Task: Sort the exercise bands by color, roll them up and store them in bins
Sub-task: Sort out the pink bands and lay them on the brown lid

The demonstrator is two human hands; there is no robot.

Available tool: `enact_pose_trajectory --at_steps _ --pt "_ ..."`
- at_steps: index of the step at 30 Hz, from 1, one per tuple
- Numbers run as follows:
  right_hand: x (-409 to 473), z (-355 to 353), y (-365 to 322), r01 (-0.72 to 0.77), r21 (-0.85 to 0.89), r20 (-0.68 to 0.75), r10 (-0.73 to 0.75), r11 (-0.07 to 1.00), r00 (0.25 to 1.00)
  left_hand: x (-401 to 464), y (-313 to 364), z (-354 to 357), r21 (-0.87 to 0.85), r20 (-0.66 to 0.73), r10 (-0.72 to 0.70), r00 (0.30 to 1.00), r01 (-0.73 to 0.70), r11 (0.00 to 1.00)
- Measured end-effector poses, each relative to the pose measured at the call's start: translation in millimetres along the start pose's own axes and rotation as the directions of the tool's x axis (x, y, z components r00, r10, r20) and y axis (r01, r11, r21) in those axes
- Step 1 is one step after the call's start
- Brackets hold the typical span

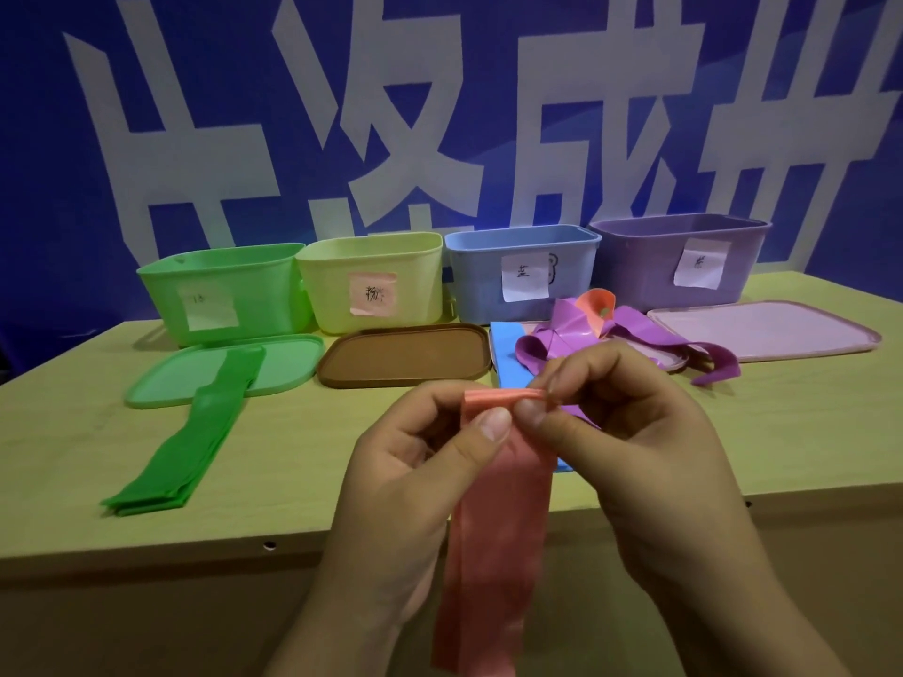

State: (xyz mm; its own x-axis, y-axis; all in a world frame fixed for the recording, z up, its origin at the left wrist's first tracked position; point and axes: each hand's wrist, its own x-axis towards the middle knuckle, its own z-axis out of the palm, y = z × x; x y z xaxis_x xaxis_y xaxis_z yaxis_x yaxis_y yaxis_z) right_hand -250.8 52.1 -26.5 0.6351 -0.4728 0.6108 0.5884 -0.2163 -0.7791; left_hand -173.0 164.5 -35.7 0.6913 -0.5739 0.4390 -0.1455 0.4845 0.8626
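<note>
Both hands work above the near edge of the table [733, 432]. Left hand [415, 461] and right hand [630, 432] each pinch the top end of the pink band [493, 530] between thumb and forefinger; fingers curled close, no slack in the grip. The top edge is folded over into a first tight turn, and the rest of the strip hangs straight down past the table front. Judgement: this is the start of the roll. Letting the tail hang free likely keeps it flat and untwisted while the turns are wound

Green bands [195, 432] lie stacked flat, one end resting on the green lid [288, 359], in front of the green bin [225, 290]; probably staged by colour, not yet rolled. Purple bands [576, 334] sit in a loose tangle with an orange-pink band [596, 305] poking out on top, just before the blue bin [518, 271] and purple bin [679, 256]. A blue band [508, 354] lies flat beneath the tangle and runs behind the hands

Yellow bin [371, 285] carries a pink label; a guess that this is the pink band's destination, since no pink bin shows. Brown lid [405, 356] lies before it, pink lid [762, 329] before the purple bin. All lids off, so bins are ready to receive. Bin contents cannot be seen from this angle

Task early: nothing visibly rolled
</note>
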Motion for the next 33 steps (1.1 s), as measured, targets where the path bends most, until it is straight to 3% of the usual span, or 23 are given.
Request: enact_pose_trajectory --at_steps 3,8,18,24,30,33 --pt "-2.1 0.2 -0.3 0.045 -0.005 0.015 -0.044 0.999 0.999 0.0 0.2 2.5 -0.007 0.043 -0.032 0.999 0.032 0.999" --pt "-14.6 -0.4 7.3 0.184 -0.176 0.034 -0.181 0.967 0.983 -0.5 0.3 10.5 -0.075 -0.009 -0.030 1.000 0.029 0.997" --pt "-42.9 -3.0 28.8 0.260 -0.275 -0.007 -0.273 0.926 0.962 -13.2 -0.2 21.7 -0.202 -0.010 -0.183 0.983 0.177 0.963" --pt "-55.1 -5.6 37.7 0.114 -0.136 -0.059 -0.123 0.984 0.991 -9.2 0.4 18.5 -0.172 -0.067 -0.183 0.981 0.170 0.970" --pt "-56.4 -3.9 39.1 0.102 -0.180 -0.010 -0.106 0.978 0.994 -8.4 -0.2 19.7 -0.149 -0.093 -0.188 0.978 0.173 0.974" --pt "-56.0 -3.6 43.2 0.080 -0.192 -0.076 -0.096 0.978 0.992 -7.6 0.9 18.6 -0.121 -0.123 -0.170 0.978 0.155 0.980"
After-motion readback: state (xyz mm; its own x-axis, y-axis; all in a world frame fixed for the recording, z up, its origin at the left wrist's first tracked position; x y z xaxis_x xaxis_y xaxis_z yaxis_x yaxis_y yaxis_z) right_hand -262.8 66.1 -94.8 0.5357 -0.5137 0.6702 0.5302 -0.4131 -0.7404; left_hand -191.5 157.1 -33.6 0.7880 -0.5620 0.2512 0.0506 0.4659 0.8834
